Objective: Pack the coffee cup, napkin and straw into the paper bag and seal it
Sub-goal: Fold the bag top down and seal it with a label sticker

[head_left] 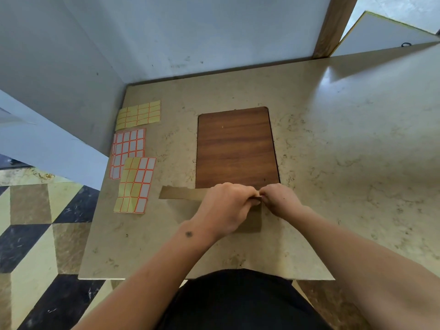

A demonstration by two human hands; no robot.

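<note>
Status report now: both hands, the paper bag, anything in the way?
Left hand and right hand both pinching the flat paper bag at its edge. No cup, napkin or straw in view. Sticker sheets lie left, clear of it.

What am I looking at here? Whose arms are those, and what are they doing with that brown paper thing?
There is no machine here, just a person. The camera sits on their head and looks down, so you see their own arms reaching out, as if you were them.

The left hand and the right hand meet in the middle and pinch the top edge of a flat brown paper bag lying on the table. It looks like they are folding or opening it; the hands hide that part.

Behind the bag is a dark wooden board set in the tabletop. On the left lie three sticker sheets, yellow and white with orange edges.

I cannot see a cup, napkin or straw in this picture.
</note>
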